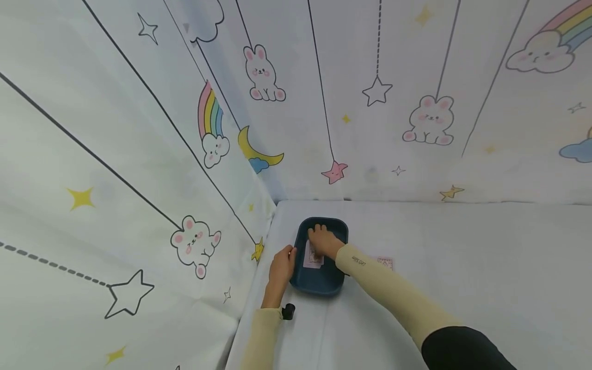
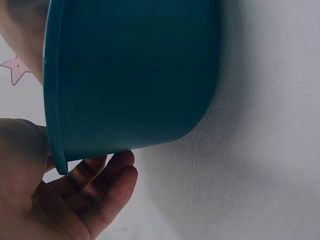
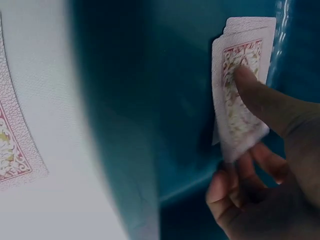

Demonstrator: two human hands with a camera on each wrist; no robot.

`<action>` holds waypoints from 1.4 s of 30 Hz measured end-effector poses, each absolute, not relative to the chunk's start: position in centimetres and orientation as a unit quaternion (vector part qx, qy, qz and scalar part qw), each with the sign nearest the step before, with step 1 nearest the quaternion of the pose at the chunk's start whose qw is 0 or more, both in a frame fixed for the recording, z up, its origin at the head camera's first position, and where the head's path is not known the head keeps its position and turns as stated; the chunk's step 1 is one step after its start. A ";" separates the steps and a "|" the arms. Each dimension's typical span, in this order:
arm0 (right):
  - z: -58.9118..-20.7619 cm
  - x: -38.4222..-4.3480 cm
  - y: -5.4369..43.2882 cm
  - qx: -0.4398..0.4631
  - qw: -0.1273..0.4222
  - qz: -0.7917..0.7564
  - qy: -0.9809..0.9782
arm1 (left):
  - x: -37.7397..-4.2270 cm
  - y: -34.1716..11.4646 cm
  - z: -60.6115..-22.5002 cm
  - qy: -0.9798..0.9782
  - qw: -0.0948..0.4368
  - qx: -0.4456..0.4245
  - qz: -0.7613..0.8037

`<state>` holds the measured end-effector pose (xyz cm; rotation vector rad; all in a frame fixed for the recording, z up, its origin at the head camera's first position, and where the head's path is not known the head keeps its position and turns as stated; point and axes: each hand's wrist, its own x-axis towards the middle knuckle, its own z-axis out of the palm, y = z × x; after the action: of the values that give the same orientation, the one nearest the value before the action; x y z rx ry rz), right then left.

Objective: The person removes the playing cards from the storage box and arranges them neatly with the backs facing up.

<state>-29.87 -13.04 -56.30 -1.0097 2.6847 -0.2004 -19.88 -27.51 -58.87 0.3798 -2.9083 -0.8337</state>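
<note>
A dark teal plastic basin [image 1: 319, 287] with rounded corners sits on the white surface. My left hand [image 1: 281, 270] grips its left side; in the left wrist view the fingers [image 2: 112, 192] curl beneath the rim against the outer wall. Inside the basin, my right hand [image 1: 326, 241] pinches a playing card [image 3: 237, 100], thumb on its red-patterned back and fingers behind. Another card [image 3: 247, 23] shows its edge just behind it. To the basin's right, a patterned playing card [image 1: 385, 263] lies on the white surface, partly behind the right forearm.
White cloth [image 1: 485, 267] covers the surface under the basin. Printed curtains with rabbits, stars and rainbows stand close at the left and behind. A small black device [image 1: 288, 311] is worn at the left wrist.
</note>
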 end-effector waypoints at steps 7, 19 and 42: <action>-56.6 -30.5 -12.7 -0.367 0.107 -0.098 0.919 | -19.7 -27.4 -58.6 -0.952 0.059 0.117 -0.277; -56.9 -30.9 -12.1 -0.355 0.095 -0.091 0.925 | -19.7 -26.9 -58.5 -0.952 0.044 0.129 -0.274; -53.7 -30.9 -7.0 -0.370 0.226 -0.346 0.832 | -19.8 -27.2 -58.5 -0.954 0.045 0.132 -0.267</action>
<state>-30.93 -7.02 -53.70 -1.0204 2.2943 -0.9528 -19.79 -27.20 -58.47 0.4021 -2.9141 -0.8143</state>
